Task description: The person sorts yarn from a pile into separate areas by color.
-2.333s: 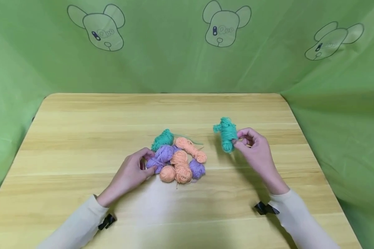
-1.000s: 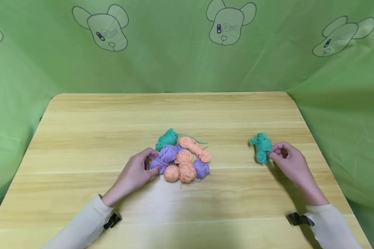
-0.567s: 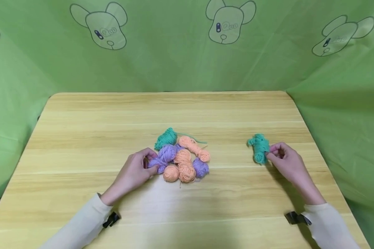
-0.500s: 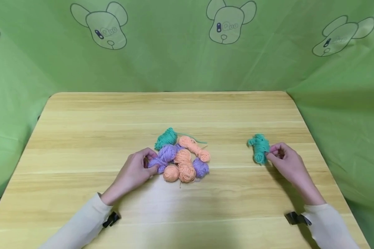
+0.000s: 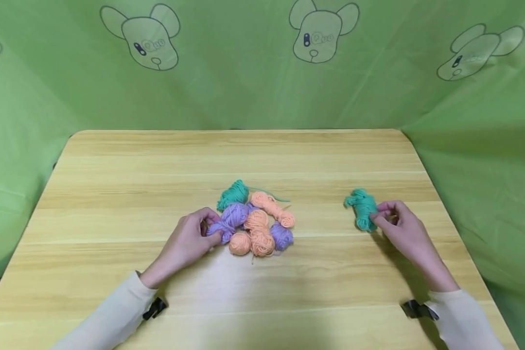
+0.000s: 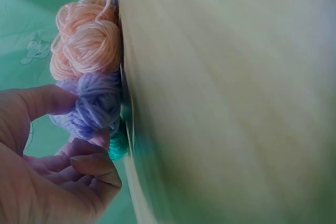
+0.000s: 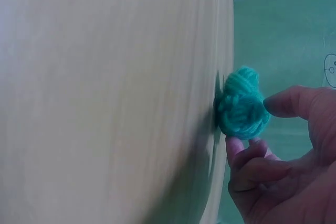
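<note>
In the head view my left hand [image 5: 197, 238] pinches the end of a purple yarn skein [image 5: 235, 215] at the left side of a yarn pile. The left wrist view shows the thumb and a finger on either side of that purple skein [image 6: 97, 103], with peach yarn [image 6: 93, 45] just beyond it. Off to the right, my right hand [image 5: 400, 226] holds a teal skein [image 5: 364, 210] by its side between thumb and fingers. In the right wrist view this teal skein [image 7: 243, 106] lies at or very near the tabletop; exact contact is unclear.
Peach skeins [image 5: 262, 242], a small peach ball [image 5: 240, 243], another purple skein [image 5: 282, 236] and a second teal skein [image 5: 233, 195] with a loose tail make up the rest of the pile. Behind the wooden table [image 5: 157, 160] hangs a green curtain [image 5: 236, 87].
The right hand has carried the teal skein rightward and down, away from the pile; lately the skein has shifted slightly left. My left hand keeps its hold on the purple skein.
</note>
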### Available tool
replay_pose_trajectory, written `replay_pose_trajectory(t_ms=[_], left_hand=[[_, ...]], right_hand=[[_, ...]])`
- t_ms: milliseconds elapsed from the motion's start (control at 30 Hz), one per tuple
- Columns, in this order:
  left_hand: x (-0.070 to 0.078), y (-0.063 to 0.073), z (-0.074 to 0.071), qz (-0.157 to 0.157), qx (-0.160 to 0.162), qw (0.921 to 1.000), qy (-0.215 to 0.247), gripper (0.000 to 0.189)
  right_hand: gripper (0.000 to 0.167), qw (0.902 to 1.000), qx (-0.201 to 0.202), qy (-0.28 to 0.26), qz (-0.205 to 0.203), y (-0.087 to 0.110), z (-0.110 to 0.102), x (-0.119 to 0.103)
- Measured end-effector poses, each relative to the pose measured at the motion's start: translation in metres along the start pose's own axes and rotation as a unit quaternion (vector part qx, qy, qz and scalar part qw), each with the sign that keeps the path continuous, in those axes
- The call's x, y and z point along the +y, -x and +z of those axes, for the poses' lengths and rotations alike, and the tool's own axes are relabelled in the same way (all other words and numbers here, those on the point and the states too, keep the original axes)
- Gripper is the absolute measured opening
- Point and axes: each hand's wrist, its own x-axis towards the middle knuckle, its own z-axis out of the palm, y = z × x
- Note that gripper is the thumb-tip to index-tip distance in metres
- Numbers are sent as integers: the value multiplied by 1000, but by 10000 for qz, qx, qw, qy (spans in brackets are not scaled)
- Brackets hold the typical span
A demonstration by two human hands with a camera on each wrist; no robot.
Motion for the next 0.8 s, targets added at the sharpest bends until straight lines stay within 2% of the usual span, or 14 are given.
replay_pose_trajectory(t_ms=[300, 533, 800], left_hand=[[0, 1, -2, -19, 62, 10000, 59, 22], [0, 3, -5, 55, 121, 9999, 99, 22], [0, 6, -12, 2, 130, 9994, 313, 22]], right_hand=[[64, 9998, -46, -174, 54, -1, -1, -9], [71, 9990, 179, -415, -50, -3, -2, -13], [61, 9969, 622, -288, -396, -7, 2, -27]])
